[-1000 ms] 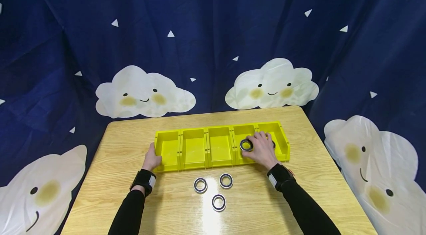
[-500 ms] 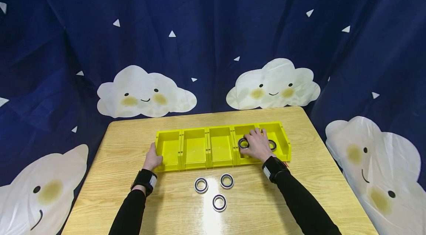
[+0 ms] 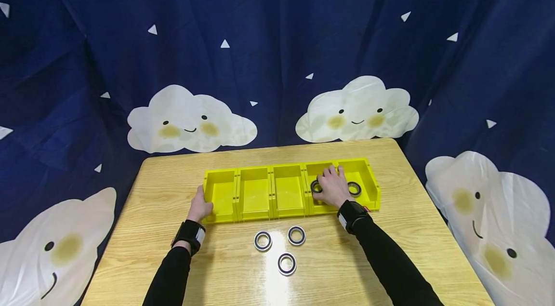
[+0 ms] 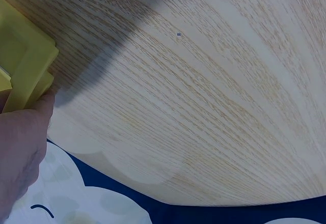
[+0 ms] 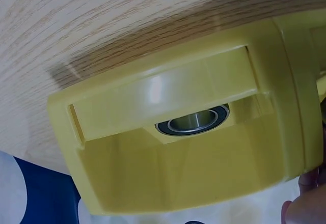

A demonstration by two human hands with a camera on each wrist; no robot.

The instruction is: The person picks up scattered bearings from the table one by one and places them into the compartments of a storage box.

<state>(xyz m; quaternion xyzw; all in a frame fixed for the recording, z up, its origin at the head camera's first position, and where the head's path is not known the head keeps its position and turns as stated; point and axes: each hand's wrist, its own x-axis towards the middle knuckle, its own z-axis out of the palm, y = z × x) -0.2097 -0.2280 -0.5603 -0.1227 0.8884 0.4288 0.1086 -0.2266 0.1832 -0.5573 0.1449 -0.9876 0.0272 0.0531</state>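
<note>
A row of yellow bins (image 3: 288,195), made of five compartments side by side, is placed on the wooden desk (image 3: 225,267). At its left end, the end wall is gripped by the left hand (image 3: 200,206): the thumb is laid on the inner side, and the fingers are kept outside, largely hidden in the head view. In the fourth compartment (image 3: 318,208), counted from the left, a black-and-silver ring (image 3: 315,187) is held by the right hand (image 3: 334,189), between the thumb and the curled fingers, so only a small gap is left there. The ring is partly covered by the hand; whether the floor of the compartment is touched by it cannot be told.

In the fifth compartment (image 3: 360,171), just beside the right hand, a second ring (image 3: 354,189) is seen; in the right wrist view it is partly hidden by the front wall. On the desk, in front of the bins, three more are laid flat and apart from each other: a left ring (image 3: 262,241), a right ring (image 3: 297,235) and a near ring (image 3: 286,264). Behind the desk, a dark blue curtain (image 3: 277,17) is hung, decorated with smiling clouds (image 3: 191,125).
</note>
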